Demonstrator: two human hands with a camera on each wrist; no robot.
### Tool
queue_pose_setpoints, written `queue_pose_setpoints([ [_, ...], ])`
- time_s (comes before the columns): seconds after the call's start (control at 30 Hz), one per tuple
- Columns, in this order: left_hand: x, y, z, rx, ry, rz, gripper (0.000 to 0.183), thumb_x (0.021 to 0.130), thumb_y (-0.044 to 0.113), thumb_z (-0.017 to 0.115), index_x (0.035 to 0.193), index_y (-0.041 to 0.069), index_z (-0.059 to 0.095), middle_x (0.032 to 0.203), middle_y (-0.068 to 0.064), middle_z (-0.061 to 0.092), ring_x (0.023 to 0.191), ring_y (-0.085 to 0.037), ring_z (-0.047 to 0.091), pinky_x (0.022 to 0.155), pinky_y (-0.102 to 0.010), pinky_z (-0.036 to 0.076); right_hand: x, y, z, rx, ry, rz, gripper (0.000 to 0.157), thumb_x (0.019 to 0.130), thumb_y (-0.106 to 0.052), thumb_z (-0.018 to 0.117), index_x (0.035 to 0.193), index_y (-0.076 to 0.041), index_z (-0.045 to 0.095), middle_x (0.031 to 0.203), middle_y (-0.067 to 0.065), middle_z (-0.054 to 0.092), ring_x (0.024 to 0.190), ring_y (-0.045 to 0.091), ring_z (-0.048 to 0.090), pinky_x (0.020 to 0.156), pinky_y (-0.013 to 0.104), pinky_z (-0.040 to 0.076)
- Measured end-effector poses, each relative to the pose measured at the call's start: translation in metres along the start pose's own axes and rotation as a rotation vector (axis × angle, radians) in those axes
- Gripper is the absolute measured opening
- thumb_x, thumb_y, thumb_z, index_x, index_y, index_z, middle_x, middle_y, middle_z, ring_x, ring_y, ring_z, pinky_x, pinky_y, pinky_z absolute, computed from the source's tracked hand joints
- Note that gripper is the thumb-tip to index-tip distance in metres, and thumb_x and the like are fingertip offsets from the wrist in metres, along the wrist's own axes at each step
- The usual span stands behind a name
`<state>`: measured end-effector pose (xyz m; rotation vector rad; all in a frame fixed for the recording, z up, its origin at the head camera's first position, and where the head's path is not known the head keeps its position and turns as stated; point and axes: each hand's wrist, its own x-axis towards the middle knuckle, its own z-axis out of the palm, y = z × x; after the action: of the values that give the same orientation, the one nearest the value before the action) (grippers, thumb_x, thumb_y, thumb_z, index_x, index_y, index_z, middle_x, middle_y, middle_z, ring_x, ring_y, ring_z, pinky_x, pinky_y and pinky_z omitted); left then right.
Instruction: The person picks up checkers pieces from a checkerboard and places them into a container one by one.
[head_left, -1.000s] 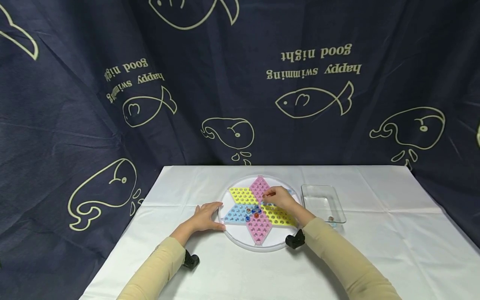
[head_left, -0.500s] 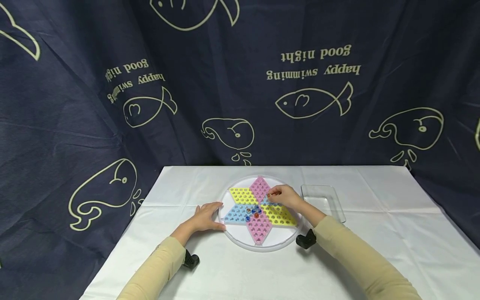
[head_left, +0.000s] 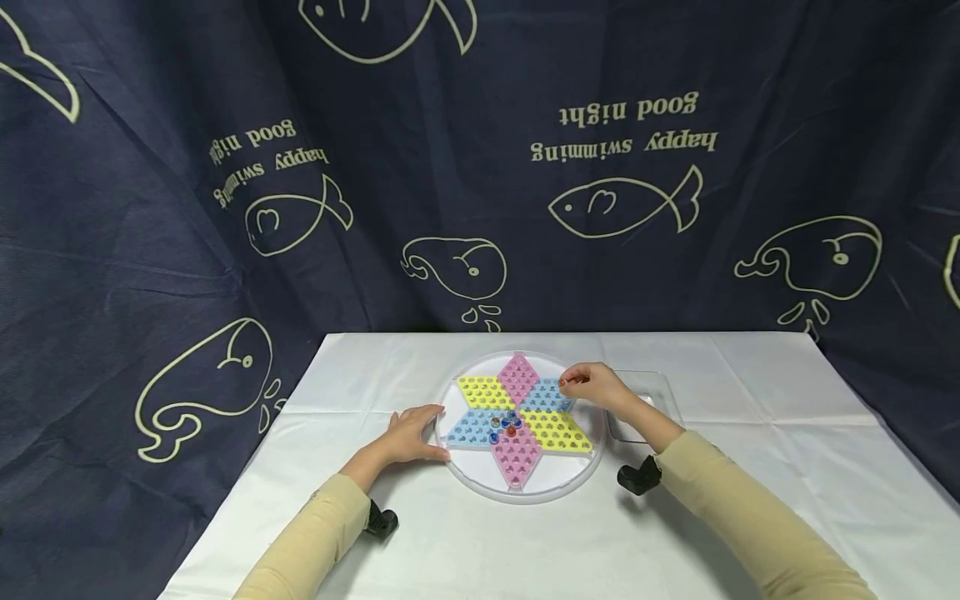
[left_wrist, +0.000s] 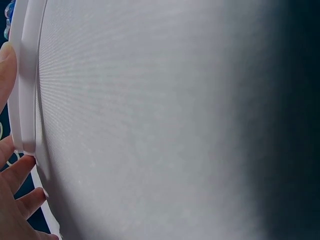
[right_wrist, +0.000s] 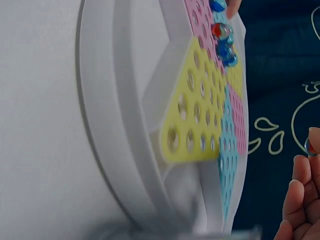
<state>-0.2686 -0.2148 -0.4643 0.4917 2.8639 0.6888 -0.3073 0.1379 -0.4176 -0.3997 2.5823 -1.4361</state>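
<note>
A round white Chinese checkers board [head_left: 471,478] with a pink, yellow and blue star lies on the table. Several blue and reddish marbles [head_left: 506,423] sit around its centre, and these show larger in the right wrist view as glass marbles [right_wrist: 222,31]. My right hand [head_left: 600,390] is over the blue point at the board's right, pinching a marble [right_wrist: 311,146] between thumb and fingertips. Fingers spread, my left hand [head_left: 407,435] rests against the board's left rim. The left wrist view shows its thumb [left_wrist: 6,72] on the rim [left_wrist: 27,100].
A clear rectangular container [head_left: 672,396] stands right of the board, partly behind my right forearm. The white tablecloth [head_left: 495,550] covers the table. Behind it hangs a dark blue curtain [head_left: 480,167] with fish and whale drawings.
With the marble in its fingers, my right hand has moved from near the board's upper middle rightward, toward the clear container. My left hand stays in place, and the marbles at the centre look unchanged.
</note>
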Motion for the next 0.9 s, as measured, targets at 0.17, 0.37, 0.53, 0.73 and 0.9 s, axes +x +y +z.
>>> queue_pose_setpoints([
  [0.17, 0.0, 0.0, 0.0, 0.006, -0.003, -0.007, 0.09, 0.067, 0.05, 0.075, 0.138, 0.009, 0.038, 0.144, -0.014, 0.036, 0.132, -0.038, 0.027, 0.105, -0.067, 0.006, -0.004, 0.005, -0.012, -0.012, 0.021, 0.009, 0.025, 0.084, -0.015, 0.063, 0.102, 0.002, 0.062, 0.086, 0.006, 0.06, 0.079, 0.018, 0.054, 0.076, 0.041, 0.049],
  [0.37, 0.0, 0.0, 0.0, 0.003, -0.005, -0.021, 0.093, 0.066, 0.052, 0.075, 0.139, 0.009, 0.037, 0.144, -0.014, 0.035, 0.133, -0.037, 0.026, 0.105, -0.066, 0.005, -0.009, 0.01, -0.023, -0.008, 0.038, 0.011, 0.028, 0.084, -0.014, 0.063, 0.105, 0.005, 0.06, 0.088, 0.006, 0.06, 0.079, 0.014, 0.053, 0.077, 0.039, 0.049],
  [0.53, 0.0, 0.0, 0.001, 0.004, -0.007, -0.016, 0.093, 0.066, 0.052, 0.074, 0.139, 0.009, 0.037, 0.144, -0.014, 0.035, 0.133, -0.037, 0.026, 0.105, -0.066, 0.005, -0.012, 0.016, -0.032, -0.021, 0.064, 0.016, 0.028, 0.084, -0.014, 0.063, 0.104, 0.006, 0.06, 0.087, 0.005, 0.06, 0.077, 0.014, 0.052, 0.076, 0.038, 0.049],
  [0.73, 0.0, 0.0, 0.0, 0.001, -0.008, -0.016, 0.093, 0.066, 0.051, 0.075, 0.139, 0.008, 0.037, 0.144, -0.014, 0.035, 0.133, -0.037, 0.026, 0.106, -0.066, 0.005, -0.019, 0.023, -0.041, -0.043, 0.086, 0.041, 0.03, 0.085, -0.016, 0.063, 0.106, 0.005, 0.059, 0.09, 0.006, 0.061, 0.08, 0.014, 0.053, 0.078, 0.038, 0.049],
  [0.9, 0.0, 0.0, 0.0, 0.0, -0.008, -0.015, 0.093, 0.066, 0.052, 0.075, 0.139, 0.008, 0.037, 0.144, -0.014, 0.036, 0.133, -0.037, 0.026, 0.105, -0.066, 0.005, -0.027, 0.03, -0.05, -0.05, 0.101, 0.047, 0.031, 0.085, -0.016, 0.063, 0.106, 0.006, 0.059, 0.09, 0.007, 0.061, 0.079, 0.012, 0.052, 0.078, 0.04, 0.05],
])
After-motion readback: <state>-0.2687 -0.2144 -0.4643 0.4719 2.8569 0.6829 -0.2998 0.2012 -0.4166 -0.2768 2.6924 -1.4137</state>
